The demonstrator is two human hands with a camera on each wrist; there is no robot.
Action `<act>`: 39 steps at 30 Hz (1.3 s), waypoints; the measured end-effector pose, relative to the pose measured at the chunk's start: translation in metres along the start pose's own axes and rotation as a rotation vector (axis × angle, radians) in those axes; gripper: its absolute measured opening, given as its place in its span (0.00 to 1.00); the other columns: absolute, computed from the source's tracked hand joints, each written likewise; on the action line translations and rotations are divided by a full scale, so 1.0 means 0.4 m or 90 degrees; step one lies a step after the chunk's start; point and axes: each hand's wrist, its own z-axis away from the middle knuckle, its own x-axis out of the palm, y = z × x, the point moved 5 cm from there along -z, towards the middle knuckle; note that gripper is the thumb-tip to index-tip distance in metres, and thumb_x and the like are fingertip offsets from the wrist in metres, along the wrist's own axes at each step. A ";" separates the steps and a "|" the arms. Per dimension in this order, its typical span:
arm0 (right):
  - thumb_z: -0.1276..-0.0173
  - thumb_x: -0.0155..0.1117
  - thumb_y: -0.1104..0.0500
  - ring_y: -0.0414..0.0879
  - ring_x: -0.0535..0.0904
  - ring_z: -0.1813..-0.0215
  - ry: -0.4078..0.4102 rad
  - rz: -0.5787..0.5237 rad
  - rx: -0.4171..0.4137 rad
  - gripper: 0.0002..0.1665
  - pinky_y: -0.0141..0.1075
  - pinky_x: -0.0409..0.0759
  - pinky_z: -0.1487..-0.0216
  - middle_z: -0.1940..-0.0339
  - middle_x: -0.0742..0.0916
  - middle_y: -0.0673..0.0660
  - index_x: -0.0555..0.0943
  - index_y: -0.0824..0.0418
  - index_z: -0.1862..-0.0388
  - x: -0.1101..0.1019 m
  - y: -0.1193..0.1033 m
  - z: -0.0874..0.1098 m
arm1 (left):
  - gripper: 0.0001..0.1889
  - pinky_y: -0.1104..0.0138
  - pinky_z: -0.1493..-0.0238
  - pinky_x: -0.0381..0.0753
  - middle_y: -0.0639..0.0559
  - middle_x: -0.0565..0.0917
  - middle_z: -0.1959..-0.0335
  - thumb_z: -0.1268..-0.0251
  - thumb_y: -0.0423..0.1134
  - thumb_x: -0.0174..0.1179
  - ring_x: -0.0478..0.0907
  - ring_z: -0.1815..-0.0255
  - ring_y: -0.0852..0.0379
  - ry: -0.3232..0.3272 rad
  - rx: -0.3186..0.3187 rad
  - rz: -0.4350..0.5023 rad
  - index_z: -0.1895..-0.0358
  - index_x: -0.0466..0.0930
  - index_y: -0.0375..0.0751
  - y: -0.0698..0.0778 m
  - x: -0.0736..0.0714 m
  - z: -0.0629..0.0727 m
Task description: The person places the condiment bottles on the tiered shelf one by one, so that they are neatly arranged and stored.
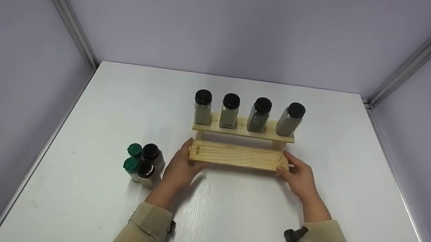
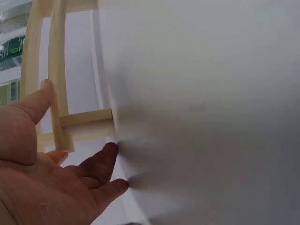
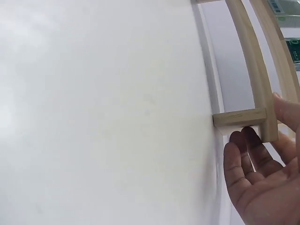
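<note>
A pale wooden two-step rack point(image 1: 238, 156) stands at mid-table, its lower front step bare. On the upper step stand several spice jars point(image 1: 229, 112) with black lids. My left hand point(image 1: 182, 170) grips the lower step's left end, thumb at the front edge; in the left wrist view other fingertips reach the white tabletop beside the rack's leg point(image 2: 86, 117). The right hand point(image 1: 299, 178) holds the opposite end between thumb and fingers. Beneath that end, in the right wrist view, fingers point(image 3: 255, 145) curl close to the other leg point(image 3: 239, 117).
Left of my left forearm, a cluster of jars stands close together: two with green lids point(image 1: 133, 157) and two with black lids point(image 1: 151, 151). Pale panels point(image 1: 226, 25) wall the white table point(image 1: 245, 213) at the back and both sides.
</note>
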 end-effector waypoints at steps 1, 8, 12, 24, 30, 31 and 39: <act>0.26 0.71 0.66 0.48 0.83 0.50 0.002 -0.013 0.004 0.38 0.28 0.84 0.54 0.36 0.81 0.70 0.70 0.67 0.20 0.000 0.004 -0.001 | 0.50 0.43 0.26 0.68 0.28 0.69 0.24 0.31 0.50 0.73 0.67 0.24 0.33 0.003 0.007 0.002 0.15 0.54 0.38 0.006 -0.003 0.009; 0.28 0.72 0.68 0.42 0.82 0.50 0.001 -0.102 0.010 0.39 0.28 0.83 0.52 0.31 0.79 0.71 0.69 0.69 0.21 0.004 0.023 -0.007 | 0.39 0.41 0.29 0.71 0.33 0.71 0.25 0.29 0.45 0.72 0.69 0.25 0.34 0.044 0.034 0.033 0.21 0.66 0.35 0.050 -0.041 0.105; 0.27 0.72 0.66 0.40 0.82 0.48 -0.013 -0.112 0.017 0.40 0.27 0.82 0.49 0.29 0.78 0.70 0.68 0.68 0.20 0.008 0.027 -0.004 | 0.31 0.44 0.37 0.79 0.40 0.81 0.34 0.32 0.42 0.75 0.79 0.34 0.40 0.168 0.102 -0.024 0.30 0.77 0.38 0.076 -0.088 0.172; 0.28 0.74 0.65 0.40 0.80 0.42 -0.015 -0.113 0.003 0.41 0.26 0.79 0.45 0.28 0.78 0.71 0.68 0.69 0.20 0.002 0.024 0.010 | 0.26 0.43 0.47 0.73 0.34 0.77 0.44 0.49 0.27 0.80 0.72 0.42 0.34 0.500 0.148 -0.116 0.44 0.83 0.31 0.010 -0.197 0.271; 0.28 0.76 0.60 0.43 0.79 0.39 -0.020 -0.075 0.015 0.42 0.26 0.78 0.44 0.30 0.80 0.69 0.70 0.65 0.20 -0.001 0.030 0.011 | 0.33 0.41 0.42 0.77 0.34 0.71 0.33 0.47 0.29 0.81 0.66 0.32 0.33 0.453 0.071 -0.104 0.35 0.80 0.31 -0.018 -0.186 0.261; 0.29 0.76 0.60 0.43 0.79 0.40 -0.021 -0.075 0.019 0.42 0.26 0.79 0.44 0.30 0.81 0.68 0.70 0.65 0.20 -0.001 0.032 0.012 | 0.34 0.41 0.41 0.77 0.34 0.71 0.31 0.47 0.29 0.81 0.65 0.31 0.32 0.451 0.067 -0.104 0.34 0.79 0.31 -0.018 -0.185 0.259; 0.28 0.75 0.61 0.42 0.82 0.43 -0.012 -0.094 0.024 0.42 0.26 0.80 0.46 0.33 0.82 0.71 0.69 0.65 0.20 -0.001 0.028 0.015 | 0.30 0.42 0.42 0.79 0.36 0.77 0.33 0.45 0.25 0.79 0.70 0.33 0.34 0.457 0.085 -0.125 0.38 0.80 0.31 -0.002 -0.182 0.258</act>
